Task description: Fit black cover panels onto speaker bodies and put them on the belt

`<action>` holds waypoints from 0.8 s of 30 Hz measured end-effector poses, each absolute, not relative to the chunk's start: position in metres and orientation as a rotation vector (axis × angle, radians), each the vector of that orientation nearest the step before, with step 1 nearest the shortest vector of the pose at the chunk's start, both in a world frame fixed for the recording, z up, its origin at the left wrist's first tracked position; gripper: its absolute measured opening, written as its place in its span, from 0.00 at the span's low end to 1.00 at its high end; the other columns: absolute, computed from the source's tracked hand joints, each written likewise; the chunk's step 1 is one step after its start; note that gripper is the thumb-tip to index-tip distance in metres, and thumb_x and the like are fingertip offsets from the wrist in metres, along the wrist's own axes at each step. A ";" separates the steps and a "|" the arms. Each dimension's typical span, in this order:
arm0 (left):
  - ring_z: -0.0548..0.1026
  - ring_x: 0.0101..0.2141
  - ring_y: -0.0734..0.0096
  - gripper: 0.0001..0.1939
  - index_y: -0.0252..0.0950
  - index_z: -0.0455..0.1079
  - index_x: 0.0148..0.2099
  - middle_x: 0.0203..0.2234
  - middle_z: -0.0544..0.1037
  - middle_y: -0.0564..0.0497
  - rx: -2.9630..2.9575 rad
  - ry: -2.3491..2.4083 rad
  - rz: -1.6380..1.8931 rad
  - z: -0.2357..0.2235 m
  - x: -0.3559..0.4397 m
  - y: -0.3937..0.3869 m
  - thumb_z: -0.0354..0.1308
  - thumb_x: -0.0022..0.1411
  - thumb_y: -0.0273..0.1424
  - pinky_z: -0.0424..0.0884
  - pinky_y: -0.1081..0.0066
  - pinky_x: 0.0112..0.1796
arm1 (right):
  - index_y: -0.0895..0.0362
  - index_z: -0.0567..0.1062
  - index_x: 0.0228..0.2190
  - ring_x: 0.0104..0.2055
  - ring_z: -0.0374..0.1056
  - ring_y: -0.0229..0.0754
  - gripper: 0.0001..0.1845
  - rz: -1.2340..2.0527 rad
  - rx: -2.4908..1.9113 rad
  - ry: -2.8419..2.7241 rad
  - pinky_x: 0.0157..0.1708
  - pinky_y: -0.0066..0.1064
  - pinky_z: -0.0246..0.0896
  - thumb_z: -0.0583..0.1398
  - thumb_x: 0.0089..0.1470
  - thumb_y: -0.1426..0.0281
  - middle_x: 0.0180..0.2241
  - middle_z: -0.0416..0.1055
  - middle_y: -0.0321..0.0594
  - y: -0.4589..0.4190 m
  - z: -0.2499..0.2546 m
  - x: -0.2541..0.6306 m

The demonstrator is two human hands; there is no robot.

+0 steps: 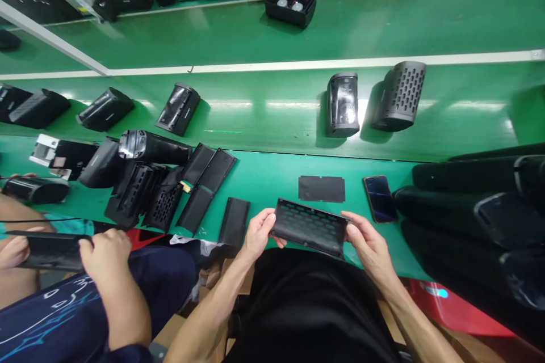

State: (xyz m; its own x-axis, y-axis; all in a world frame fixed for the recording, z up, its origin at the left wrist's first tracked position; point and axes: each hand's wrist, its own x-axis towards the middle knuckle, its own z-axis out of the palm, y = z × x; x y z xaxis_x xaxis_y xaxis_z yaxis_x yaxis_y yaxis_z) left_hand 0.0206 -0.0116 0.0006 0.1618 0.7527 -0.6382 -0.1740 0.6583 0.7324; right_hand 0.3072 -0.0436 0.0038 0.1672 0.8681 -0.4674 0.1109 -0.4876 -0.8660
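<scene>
I hold a black perforated grille panel (309, 228) over the near edge of the green bench, inner side facing me. My left hand (258, 233) grips its left end, fingers curled round the edge. My right hand (369, 241) grips its right end the same way. A flat black sheet (321, 189) lies on the bench just beyond the panel. A dark phone (380, 198) lies to the right of it.
Several black grille panels (200, 187) and speaker shells (153, 147) are piled at the left. Speaker bodies (343, 104) (400, 95) stand on the conveyor belt. Stacked black parts (481, 204) fill the right. A co-worker's hands (104, 247) hold another panel at the left.
</scene>
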 end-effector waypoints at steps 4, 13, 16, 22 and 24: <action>0.80 0.19 0.60 0.31 0.32 0.71 0.48 0.18 0.77 0.52 0.536 1.242 0.726 0.001 0.022 -0.011 0.62 0.60 0.56 0.75 0.69 0.19 | 0.52 0.78 0.50 0.27 0.64 0.40 0.29 1.451 -1.692 -0.816 0.28 0.31 0.64 0.69 0.53 0.49 0.29 0.66 0.34 -0.035 0.001 0.299; 0.79 0.18 0.63 0.31 0.34 0.68 0.45 0.19 0.76 0.53 0.438 1.237 0.712 -0.002 0.025 -0.007 0.65 0.57 0.56 0.74 0.71 0.18 | 0.54 0.77 0.48 0.27 0.65 0.42 0.33 1.581 -1.735 -0.585 0.26 0.32 0.63 0.69 0.49 0.45 0.29 0.72 0.37 -0.027 -0.013 0.295; 0.78 0.17 0.64 0.31 0.34 0.67 0.46 0.20 0.77 0.52 0.428 1.230 0.679 -0.006 0.025 -0.006 0.65 0.57 0.56 0.72 0.73 0.17 | 0.54 0.77 0.46 0.27 0.64 0.41 0.32 1.568 -1.730 -0.569 0.24 0.30 0.61 0.70 0.47 0.46 0.29 0.72 0.36 -0.024 -0.015 0.294; 0.76 0.15 0.67 0.29 0.35 0.66 0.45 0.20 0.77 0.54 0.455 1.227 0.643 -0.010 0.022 -0.007 0.66 0.56 0.54 0.70 0.75 0.15 | 0.55 0.78 0.45 0.25 0.61 0.39 0.32 1.532 -1.749 -0.608 0.23 0.29 0.57 0.71 0.46 0.46 0.27 0.69 0.34 -0.021 -0.015 0.294; 0.76 0.15 0.67 0.29 0.35 0.66 0.44 0.19 0.75 0.55 0.469 1.226 0.640 -0.011 0.022 -0.007 0.66 0.56 0.54 0.70 0.74 0.15 | 0.55 0.78 0.45 0.25 0.61 0.39 0.32 1.520 -1.751 -0.637 0.24 0.29 0.57 0.70 0.47 0.45 0.26 0.69 0.34 -0.021 -0.015 0.294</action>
